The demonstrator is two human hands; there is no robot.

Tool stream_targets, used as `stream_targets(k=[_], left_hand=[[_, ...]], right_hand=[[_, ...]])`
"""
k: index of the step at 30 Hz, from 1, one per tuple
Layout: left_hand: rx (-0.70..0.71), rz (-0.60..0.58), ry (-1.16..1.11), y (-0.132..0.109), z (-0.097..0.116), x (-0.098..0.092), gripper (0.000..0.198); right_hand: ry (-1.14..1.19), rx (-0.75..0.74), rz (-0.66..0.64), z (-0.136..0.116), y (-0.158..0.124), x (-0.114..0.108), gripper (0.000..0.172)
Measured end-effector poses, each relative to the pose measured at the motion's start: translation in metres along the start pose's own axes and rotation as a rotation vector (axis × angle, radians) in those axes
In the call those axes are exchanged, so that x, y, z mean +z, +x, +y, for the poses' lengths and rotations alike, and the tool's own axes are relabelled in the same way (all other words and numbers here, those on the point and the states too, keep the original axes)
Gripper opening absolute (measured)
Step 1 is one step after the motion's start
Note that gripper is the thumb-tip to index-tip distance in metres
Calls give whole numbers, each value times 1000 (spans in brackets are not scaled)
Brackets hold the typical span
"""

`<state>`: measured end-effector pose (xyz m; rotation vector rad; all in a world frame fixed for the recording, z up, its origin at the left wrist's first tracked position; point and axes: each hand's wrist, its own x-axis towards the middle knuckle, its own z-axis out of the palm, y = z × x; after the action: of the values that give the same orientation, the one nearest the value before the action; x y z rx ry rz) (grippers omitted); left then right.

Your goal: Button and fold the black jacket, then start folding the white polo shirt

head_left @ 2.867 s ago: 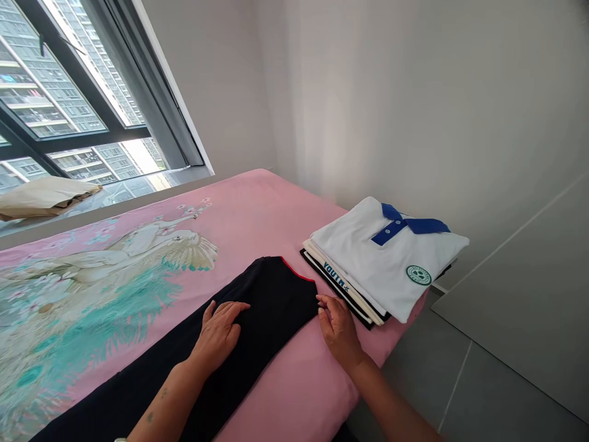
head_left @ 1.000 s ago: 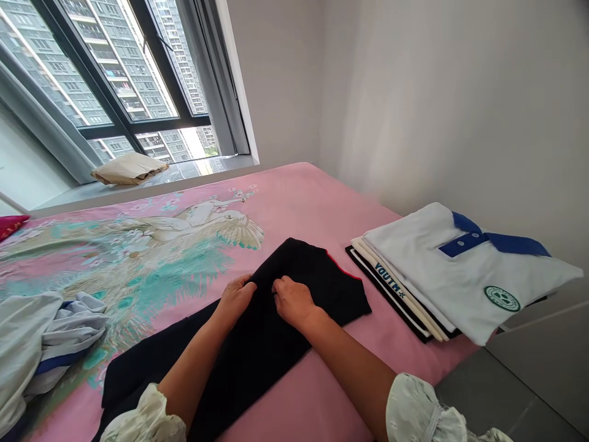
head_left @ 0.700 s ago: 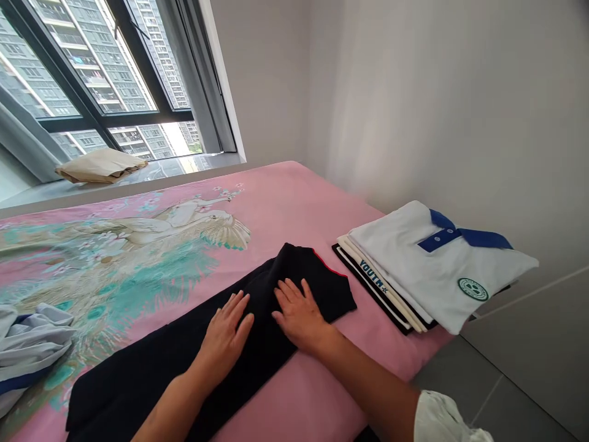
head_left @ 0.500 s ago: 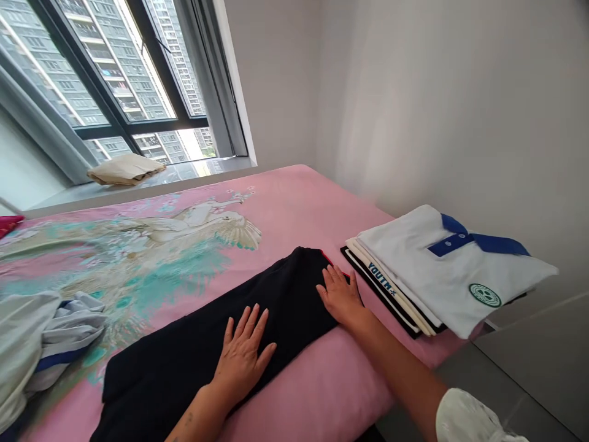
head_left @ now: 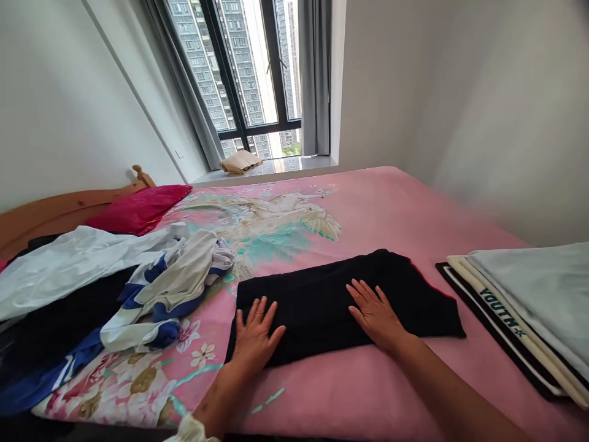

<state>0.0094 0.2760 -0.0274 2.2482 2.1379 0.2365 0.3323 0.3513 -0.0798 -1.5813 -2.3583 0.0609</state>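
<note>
Now I'm seeing the left hand (head_left: 256, 337) and right hand (head_left: 375, 314) resting flat, splayed, grasping nothing, on the black garment (head_left: 313, 307) beneath them; both are lying farther from its red-trimmed end (head_left: 430, 310) than a moment ago.

Single head view, close above bed (head_left: 372, 215), facing forward and down toward window (head_left: 248, 77).

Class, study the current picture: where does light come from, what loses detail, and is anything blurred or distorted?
Head view: daylight comes through the window, glaring on the sill; head view: the black garment shows few fold details, being so dark; head view: the pink sheet's edge blurs into the right-hand wall, and the window leans, perhaps from wide-angle distortion.
</note>
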Motion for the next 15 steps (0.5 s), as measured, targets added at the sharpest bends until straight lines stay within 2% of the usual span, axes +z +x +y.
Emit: stream_targets(k=[3,5,7,10,13,15], left_hand=[[-205,84,-69,-36,-61,8,60],[-197,153,-118,-56,-83,15,61],[-153,228,-149,-68,-91,21,58],[-149,293,-168,-74,-88,23,55],[-140,309,-181,-74,-85,22,50],[-141,313,-200,-75,-86,22,46]], right_hand=[[-8,39,48,-12,-2,-10,51],[16,28,115,-37,-1,-21,50],[89,-99,132,-76,1,-32,48],[249,-324,27,-145,10,-39,47],[342,-344,-86,-203,23,-30,58],[358,-310,-141,-228,33,-18,62]])
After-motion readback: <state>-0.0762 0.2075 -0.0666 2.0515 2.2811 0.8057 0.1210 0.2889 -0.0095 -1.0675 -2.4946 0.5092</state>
